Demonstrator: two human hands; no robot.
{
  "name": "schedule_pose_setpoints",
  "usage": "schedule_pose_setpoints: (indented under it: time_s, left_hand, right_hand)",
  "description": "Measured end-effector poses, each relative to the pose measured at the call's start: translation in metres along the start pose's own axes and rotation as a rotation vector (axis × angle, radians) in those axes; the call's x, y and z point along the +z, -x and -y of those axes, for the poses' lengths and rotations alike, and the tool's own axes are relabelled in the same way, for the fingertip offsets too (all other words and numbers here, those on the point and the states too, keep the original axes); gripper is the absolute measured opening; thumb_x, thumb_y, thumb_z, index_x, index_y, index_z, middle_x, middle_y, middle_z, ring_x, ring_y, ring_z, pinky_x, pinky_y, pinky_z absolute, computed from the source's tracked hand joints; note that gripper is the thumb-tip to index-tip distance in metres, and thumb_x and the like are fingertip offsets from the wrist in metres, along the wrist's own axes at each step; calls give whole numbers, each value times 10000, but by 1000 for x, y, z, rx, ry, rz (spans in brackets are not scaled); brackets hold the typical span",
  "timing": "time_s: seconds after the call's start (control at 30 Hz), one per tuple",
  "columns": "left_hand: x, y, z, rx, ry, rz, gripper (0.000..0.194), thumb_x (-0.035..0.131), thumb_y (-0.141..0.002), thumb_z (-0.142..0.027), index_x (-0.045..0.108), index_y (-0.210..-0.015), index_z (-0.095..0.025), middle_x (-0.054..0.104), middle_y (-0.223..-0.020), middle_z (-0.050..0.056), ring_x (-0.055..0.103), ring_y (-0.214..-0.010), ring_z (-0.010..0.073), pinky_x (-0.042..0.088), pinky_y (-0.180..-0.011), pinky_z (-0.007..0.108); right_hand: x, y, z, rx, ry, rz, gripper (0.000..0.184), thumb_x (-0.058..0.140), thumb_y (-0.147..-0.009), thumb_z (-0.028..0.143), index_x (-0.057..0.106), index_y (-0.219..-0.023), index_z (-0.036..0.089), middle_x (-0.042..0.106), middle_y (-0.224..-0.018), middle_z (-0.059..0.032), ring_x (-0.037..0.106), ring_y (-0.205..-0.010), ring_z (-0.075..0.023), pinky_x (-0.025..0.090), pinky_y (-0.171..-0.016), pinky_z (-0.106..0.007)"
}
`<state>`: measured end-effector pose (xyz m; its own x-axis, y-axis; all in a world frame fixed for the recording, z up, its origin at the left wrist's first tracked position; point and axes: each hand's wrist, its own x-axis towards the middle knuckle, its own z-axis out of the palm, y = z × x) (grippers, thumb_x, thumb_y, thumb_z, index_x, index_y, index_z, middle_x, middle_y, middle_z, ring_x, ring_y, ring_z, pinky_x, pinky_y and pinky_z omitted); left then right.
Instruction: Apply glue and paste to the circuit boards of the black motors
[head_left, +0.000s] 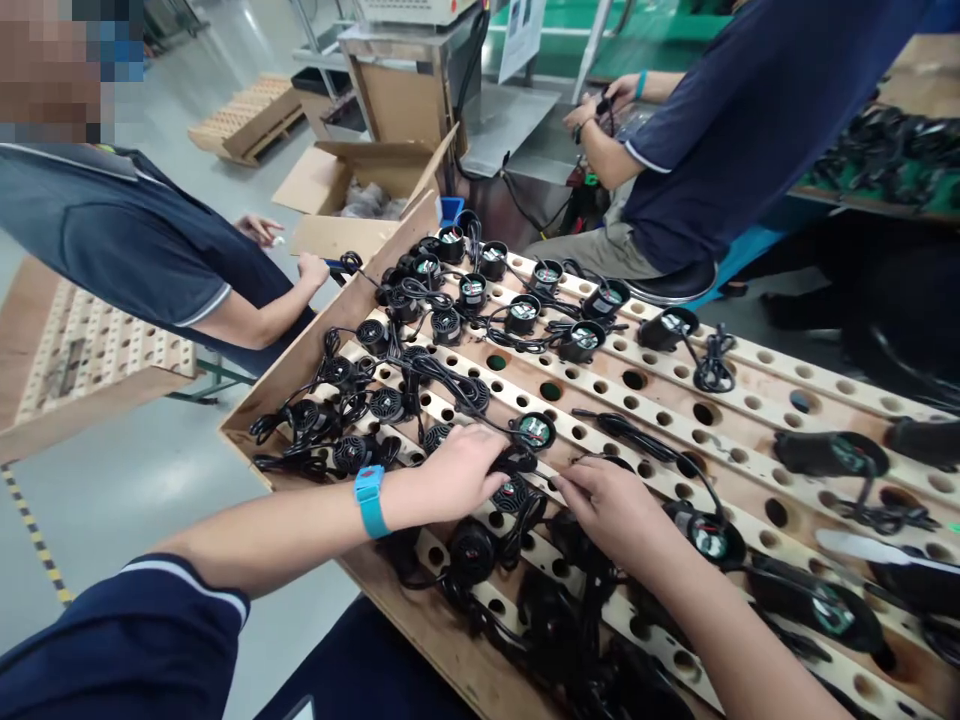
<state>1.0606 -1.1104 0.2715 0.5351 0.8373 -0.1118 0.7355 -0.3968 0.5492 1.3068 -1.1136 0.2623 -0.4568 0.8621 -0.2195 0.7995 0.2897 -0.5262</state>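
Note:
A wooden rack (750,400) with rows of round holes holds several black cylindrical parts with black cables. My left hand (457,470), with a blue wristband (369,500) on its wrist, lies curled over one black round part (510,490) near the rack's front. My right hand (611,505) is just to its right, fingers bent down onto black cables and parts, and I cannot make out what they grip. A black part with a green label (534,431) stands just beyond my left hand.
One person in a dark shirt (135,250) stands at the left, a hand (311,268) at the rack's far corner. Another person (735,130) sits behind the rack. An open cardboard box (352,185) and wooden pallets (247,115) lie on the floor.

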Motion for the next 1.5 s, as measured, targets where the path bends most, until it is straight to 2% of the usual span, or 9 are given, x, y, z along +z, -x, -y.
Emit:
schedule_pose_setpoints:
  time_s: [0.13, 0.27, 0.4, 0.53, 0.73, 0.9, 1.0, 1.23, 1.5]
  left_hand:
    - [7, -4, 1, -45, -27, 26, 203, 648, -891, -298, 643, -1040, -160, 646, -1048, 94, 568, -1019, 256, 478, -975, 408]
    - [3, -10, -1, -74, -119, 65, 117, 589, -888, -268, 639, -865, -165, 622, -962, 95, 564, -953, 260, 495, -905, 409]
    - [-10, -9, -4, -5, -151, 101, 73, 566, -845, -204, 611, -803, -166, 626, -928, 97, 573, -920, 255, 493, -892, 407]
    - [-16, -12, -6, 7, -114, 151, 54, 571, -835, -206, 603, -812, -168, 662, -874, 95, 618, -902, 261, 502, -883, 402]
    - [-9, -30, -18, 4, -50, 215, 265, 636, -865, -319, 618, -1064, -145, 711, -985, 122, 680, -936, 289, 533, -834, 390]
    - [-7, -38, -24, 22, -158, 211, 130, 579, -901, -252, 647, -949, -152, 717, -910, 107, 690, -868, 262, 529, -796, 365]
    - [-10, -35, -30, 66, -167, 181, 117, 547, -905, -222, 645, -915, -160, 701, -864, 91, 676, -819, 241, 519, -751, 344]
    - [-21, -27, -45, 160, -116, 178, 83, 516, -918, -194, 595, -900, -176, 650, -898, 71, 633, -828, 204, 503, -756, 312]
    - [-30, -28, -46, 201, -10, 169, 141, 521, -934, -219, 627, -1012, -170, 632, -951, 75, 614, -837, 192, 500, -776, 312]
  right_hand:
    - [0, -19, 6, 103, 24, 0, 209, 493, -944, 217, 698, -908, 202, 718, -880, -69, 668, -834, -229, 478, -749, -325]
    - [-7, -25, 7, 200, 116, -104, 237, 519, -922, 230, 713, -1048, 178, 740, -968, -102, 684, -933, -272, 496, -816, -363]
    - [-35, 4, -24, 320, 93, -317, 294, 529, -877, 272, 713, -1085, 177, 742, -1003, -99, 687, -923, -268, 514, -854, -391]
    - [-51, 45, -57, 460, 41, -236, 344, 605, -786, 307, 704, -1088, 176, 735, -941, -81, 683, -840, -262, 531, -813, -407]
    - [4, 59, -43, 566, 111, -273, 594, 677, -816, 503, 598, -1230, 84, 669, -1144, -191, 622, -1110, -337, 495, -960, -447]
    - [29, 39, -22, 633, 92, -312, 712, 671, -796, 669, 544, -1223, 114, 598, -1197, -208, 621, -1085, -342, 513, -867, -425]
    - [26, 28, -19, 624, 120, -298, 598, 617, -844, 673, 562, -1096, 133, 614, -1080, -192, 648, -973, -339, 515, -774, -418]
    - [27, 23, -24, 530, 154, -285, 299, 639, -874, 397, 554, -1015, 147, 620, -1016, -169, 633, -965, -317, 509, -774, -393]
    - [34, 23, -51, 320, -36, -407, 508, 776, -743, 371, 588, -1149, 128, 626, -1119, -152, 593, -1095, -310, 491, -955, -427]
